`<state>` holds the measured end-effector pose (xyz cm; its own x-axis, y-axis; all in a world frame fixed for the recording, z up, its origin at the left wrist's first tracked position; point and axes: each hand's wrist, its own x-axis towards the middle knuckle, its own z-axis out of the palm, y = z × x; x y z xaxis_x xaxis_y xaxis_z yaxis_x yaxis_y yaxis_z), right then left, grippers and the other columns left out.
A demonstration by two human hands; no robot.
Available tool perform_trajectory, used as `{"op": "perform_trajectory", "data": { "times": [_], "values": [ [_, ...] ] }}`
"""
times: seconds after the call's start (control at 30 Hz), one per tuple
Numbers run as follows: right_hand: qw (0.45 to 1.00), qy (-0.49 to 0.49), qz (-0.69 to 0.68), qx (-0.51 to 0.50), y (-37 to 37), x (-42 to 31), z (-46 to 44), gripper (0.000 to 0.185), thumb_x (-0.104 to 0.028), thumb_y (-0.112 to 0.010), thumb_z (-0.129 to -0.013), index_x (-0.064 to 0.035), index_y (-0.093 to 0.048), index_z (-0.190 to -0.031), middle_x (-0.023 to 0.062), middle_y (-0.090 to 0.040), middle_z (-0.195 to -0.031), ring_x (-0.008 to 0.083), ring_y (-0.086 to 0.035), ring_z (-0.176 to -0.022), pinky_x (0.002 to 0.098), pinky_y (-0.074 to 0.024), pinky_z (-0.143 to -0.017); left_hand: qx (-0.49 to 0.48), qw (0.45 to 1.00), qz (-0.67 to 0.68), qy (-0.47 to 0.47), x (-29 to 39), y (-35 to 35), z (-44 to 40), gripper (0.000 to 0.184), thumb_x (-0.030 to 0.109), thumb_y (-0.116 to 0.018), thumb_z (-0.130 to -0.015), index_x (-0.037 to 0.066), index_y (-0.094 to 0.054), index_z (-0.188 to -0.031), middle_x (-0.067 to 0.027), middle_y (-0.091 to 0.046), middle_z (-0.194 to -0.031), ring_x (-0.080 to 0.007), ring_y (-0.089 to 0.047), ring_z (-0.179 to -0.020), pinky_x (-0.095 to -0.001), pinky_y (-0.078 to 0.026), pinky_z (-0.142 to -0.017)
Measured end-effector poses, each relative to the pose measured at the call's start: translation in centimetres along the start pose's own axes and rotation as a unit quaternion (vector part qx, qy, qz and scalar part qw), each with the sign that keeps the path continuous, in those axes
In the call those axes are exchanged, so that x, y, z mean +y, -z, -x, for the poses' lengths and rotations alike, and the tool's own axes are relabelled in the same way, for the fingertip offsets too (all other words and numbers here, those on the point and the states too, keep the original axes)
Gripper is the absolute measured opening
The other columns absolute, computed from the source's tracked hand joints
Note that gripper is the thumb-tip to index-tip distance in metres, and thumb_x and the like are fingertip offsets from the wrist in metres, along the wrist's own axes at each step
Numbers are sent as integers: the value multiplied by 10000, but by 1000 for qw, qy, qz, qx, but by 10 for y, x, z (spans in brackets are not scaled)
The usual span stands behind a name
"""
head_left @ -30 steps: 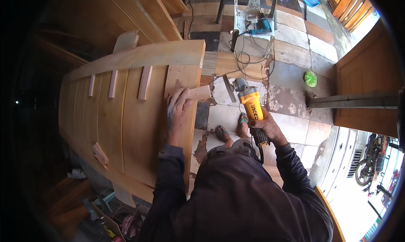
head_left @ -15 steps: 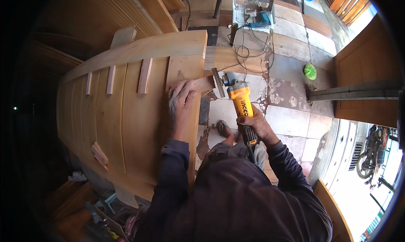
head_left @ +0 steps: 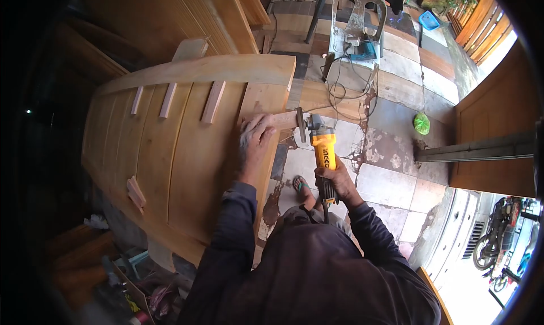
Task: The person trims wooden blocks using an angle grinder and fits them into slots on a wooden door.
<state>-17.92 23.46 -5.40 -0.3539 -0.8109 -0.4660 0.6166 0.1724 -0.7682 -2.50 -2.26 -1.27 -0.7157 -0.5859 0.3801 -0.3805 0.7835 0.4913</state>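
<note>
My left hand presses a short wooden block onto the near end of a large wooden panel; the block juts past the panel's edge. My right hand is wrapped round the body of a yellow angle grinder. The grinder's disc stands upright at the block's outer end and appears to touch it. Small wooden strips lie spaced along the panel's far side, and a few short pieces rest together near its lower left edge.
A plastic chair holds a teal power tool, with cables looping on the tiled floor. A green bundle lies farther right, near a metal beam. Wooden doors lean at the upper left. A box of items stands lower left.
The grinder has moved left, bringing its disc to the block's end. My left hand stays on the block. The camera view has shifted slightly.
</note>
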Motion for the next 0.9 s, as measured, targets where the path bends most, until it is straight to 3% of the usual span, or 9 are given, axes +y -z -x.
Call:
{"op": "perform_trajectory", "data": {
  "times": [0.17, 0.9],
  "values": [
    [1000, 17, -2, -2, -5, -2, 2, 467, -110, -806, -871, -51, -570, -1270, 61, -669, -909, 169, -662, -673, 328, -601, -627, 9, 1000, -6, 3, -4, -4, 1, 416, 226, -763, -965, 59, -729, -1345, -147, -730, -1325, -350, -671, -1225, -494, -451, -1150],
    [999, -2, 39, -8, -7, -31, -3, 420, -115, -798, -879, -64, -574, -1232, 55, -655, -863, 178, -668, -647, 331, -594, -597, 47, 998, 33, -6, 0, -3, 1, 380, 207, -802, -921, 50, -754, -1264, -123, -741, -1271, -338, -676, -1177, -467, -488, -1091]
  ]
}}
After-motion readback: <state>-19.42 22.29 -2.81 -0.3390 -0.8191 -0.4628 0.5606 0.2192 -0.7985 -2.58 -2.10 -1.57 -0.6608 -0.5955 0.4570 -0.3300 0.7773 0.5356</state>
